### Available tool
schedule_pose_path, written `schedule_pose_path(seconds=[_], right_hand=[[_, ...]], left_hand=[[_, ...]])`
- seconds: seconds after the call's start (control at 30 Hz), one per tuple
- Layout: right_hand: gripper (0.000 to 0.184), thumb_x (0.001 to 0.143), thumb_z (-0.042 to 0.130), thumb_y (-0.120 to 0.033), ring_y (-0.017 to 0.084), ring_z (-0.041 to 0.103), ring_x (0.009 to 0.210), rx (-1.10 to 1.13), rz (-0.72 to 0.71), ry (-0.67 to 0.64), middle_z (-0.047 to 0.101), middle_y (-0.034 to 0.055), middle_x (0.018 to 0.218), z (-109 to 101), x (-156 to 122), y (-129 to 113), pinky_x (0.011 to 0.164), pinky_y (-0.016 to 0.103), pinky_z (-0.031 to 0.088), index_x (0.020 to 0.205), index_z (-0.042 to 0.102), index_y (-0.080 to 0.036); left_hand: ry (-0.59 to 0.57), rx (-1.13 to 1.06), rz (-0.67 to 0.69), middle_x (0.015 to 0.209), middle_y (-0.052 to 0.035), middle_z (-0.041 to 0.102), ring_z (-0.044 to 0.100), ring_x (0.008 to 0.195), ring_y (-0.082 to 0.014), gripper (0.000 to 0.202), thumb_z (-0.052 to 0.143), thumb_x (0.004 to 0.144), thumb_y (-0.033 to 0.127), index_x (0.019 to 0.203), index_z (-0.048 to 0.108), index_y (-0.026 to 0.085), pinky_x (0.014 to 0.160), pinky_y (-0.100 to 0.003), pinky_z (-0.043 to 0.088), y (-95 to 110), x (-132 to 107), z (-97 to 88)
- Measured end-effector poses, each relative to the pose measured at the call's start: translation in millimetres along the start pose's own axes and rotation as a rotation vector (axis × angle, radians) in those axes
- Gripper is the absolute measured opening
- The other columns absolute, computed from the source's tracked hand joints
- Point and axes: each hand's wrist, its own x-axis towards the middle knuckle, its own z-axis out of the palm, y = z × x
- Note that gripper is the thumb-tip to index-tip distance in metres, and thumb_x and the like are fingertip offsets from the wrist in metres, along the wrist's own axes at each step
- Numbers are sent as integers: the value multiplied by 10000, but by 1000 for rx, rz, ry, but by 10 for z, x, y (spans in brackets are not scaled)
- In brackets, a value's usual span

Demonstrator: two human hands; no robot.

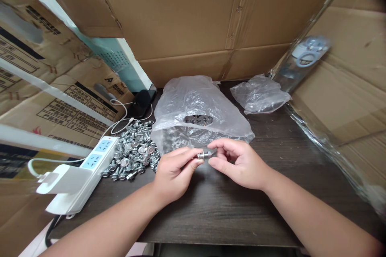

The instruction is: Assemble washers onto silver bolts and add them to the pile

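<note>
Between the thumb and fingers of my left hand [176,172] is a small metal bolt [205,155], its shank pointing right. What looks like a nut or collar sits near its right end. My right hand [238,162] is just to the right of the bolt, thumb and index finger apart on either side of its tip, apparently not touching it. A heap of similar bolts [135,150] lies on the table left of my left hand. Just beyond both hands lies a translucent plastic bag [199,96], with dark small items visible through its handle hole.
A white power strip [93,168] with a plugged-in white charger [64,178] stands at the left. A black device [141,102] with a white cable sits behind the heap. A crumpled clear bag [262,94] lies back right. Cardboard walls [187,12] surround the dark table [271,209].
</note>
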Motion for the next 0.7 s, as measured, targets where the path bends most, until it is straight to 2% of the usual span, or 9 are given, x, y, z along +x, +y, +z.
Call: schedule_pose_path(seconds=[0.23,0.4,0.47,0.57,0.63,0.7], right_hand=[[194,844,677,-276,79,284,484,-83,-114,56,260,-91,563,-9,-1,-19,496,233,304,1005,652,-171],[166,854,657,-284,75,242,468,-84,-76,47,237,-92,536,-2,6,-10,475,232,259,952,685,-153],[194,867,642,-324,75,249,465,-67,-19,6,271,-87,524,5,13,1,461,226,246,928,688,-145],[216,898,599,-348,86,354,512,-74,59,-54,421,-53,565,10,34,32,494,215,305,878,676,-148],[199,916,565,-322,98,433,583,-100,72,-69,519,-26,648,12,54,60,560,214,359,858,650,-152],[191,935,527,-302,108,471,632,-132,58,-79,556,-14,701,18,75,94,609,219,380,845,613,-157]], left_hand=[[-16,-6,-15,695,-26,649,589,595,-102,181,619,864,111,1008,723,148,575,-195,473,-1,6,-5],[-48,-37,-29,684,-15,629,577,590,-101,182,603,877,119,1012,718,158,566,-195,462,6,-19,14],[-66,-42,-53,689,-12,626,573,596,-98,169,602,881,124,1004,713,158,574,-194,458,4,-37,37],[-93,-29,-106,686,-9,620,570,606,-97,142,597,892,145,977,710,152,588,-194,451,-16,-61,74],[-112,-25,-144,693,-10,624,575,620,-101,141,585,904,165,965,711,154,602,-197,451,-39,-72,95],[-129,-28,-179,717,-17,639,586,644,-107,151,575,913,185,966,713,155,624,-203,454,-67,-79,112]])
